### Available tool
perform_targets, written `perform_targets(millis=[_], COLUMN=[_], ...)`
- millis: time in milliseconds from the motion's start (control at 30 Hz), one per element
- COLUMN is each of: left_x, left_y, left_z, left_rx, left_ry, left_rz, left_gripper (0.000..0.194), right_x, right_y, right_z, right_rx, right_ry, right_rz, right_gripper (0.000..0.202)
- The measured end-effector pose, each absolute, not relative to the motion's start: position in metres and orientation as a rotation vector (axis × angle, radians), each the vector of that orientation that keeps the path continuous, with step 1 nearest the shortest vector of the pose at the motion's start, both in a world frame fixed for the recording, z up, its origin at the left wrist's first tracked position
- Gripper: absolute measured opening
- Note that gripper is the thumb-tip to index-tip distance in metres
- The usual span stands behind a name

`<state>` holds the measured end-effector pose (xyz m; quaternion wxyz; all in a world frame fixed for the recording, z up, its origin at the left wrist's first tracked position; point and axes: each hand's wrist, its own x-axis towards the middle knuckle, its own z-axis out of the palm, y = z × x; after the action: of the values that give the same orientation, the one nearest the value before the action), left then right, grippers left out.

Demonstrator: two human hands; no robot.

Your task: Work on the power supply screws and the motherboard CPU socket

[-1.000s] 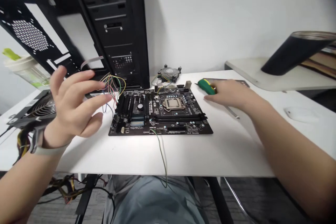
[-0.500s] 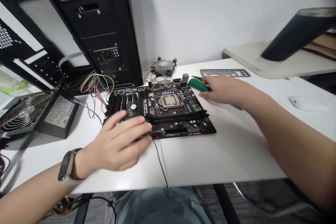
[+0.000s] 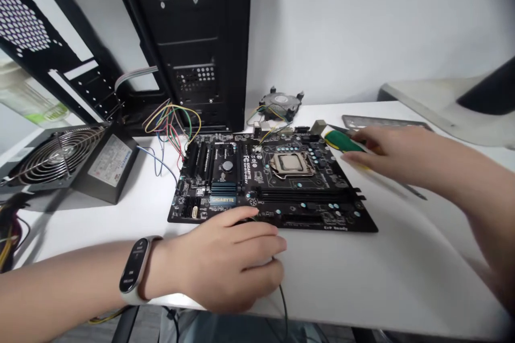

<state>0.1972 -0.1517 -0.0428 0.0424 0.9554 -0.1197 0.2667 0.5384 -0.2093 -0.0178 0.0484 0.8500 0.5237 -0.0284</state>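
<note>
A black Gigabyte motherboard [image 3: 225, 220] lies flat on the white table, with a metal-topped processor [image 3: 290, 163] in its socket. My left hand [image 3: 237, 260] is at its near edge, fingers curled together around a thin dark green wire [image 3: 284, 303] that hangs down past the table edge; the thumb is hidden. Beyond the board's right edge, my right hand [image 3: 386, 153] closes its thumb and fingers on a screwdriver [image 3: 341, 140] with a green and white handle. A thin dark shaft [image 3: 416, 193] shows below that hand; whether it belongs to this screwdriver I cannot tell.
A tall black computer case [image 3: 225, 53] stands behind, with coloured wires [image 3: 177, 112] trailing out. On the left sits a power supply [image 3: 108, 166]. A processor fan [image 3: 279, 104] rests behind the board, and an I/O shield [image 3: 386, 122] lies before a monitor stand [image 3: 434, 96].
My left hand has moved off the board's lower left to its near edge, fingers more curled. My right hand remains at the green screwdriver. The view has shifted left and closer.
</note>
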Motion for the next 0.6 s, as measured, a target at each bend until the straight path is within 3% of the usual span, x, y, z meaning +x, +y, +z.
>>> perform_targets(millis=[267, 600], left_x=[0.194, 0.187], left_y=[-0.151, -0.150], left_z=[-0.037, -0.021], left_rx=[2.942, 3.075], left_ry=[-0.315, -0.382], left_rz=[0.814, 0.561], left_gripper=[0.024, 0.028], right_x=[0.539, 0.539], right_y=[-0.221, -0.232], right_z=[-0.030, -0.049], right_rx=[2.494, 2.128], right_ry=[1.973, 2.678], right_rz=[0.380, 0.759], right_gripper=[0.057, 0.026])
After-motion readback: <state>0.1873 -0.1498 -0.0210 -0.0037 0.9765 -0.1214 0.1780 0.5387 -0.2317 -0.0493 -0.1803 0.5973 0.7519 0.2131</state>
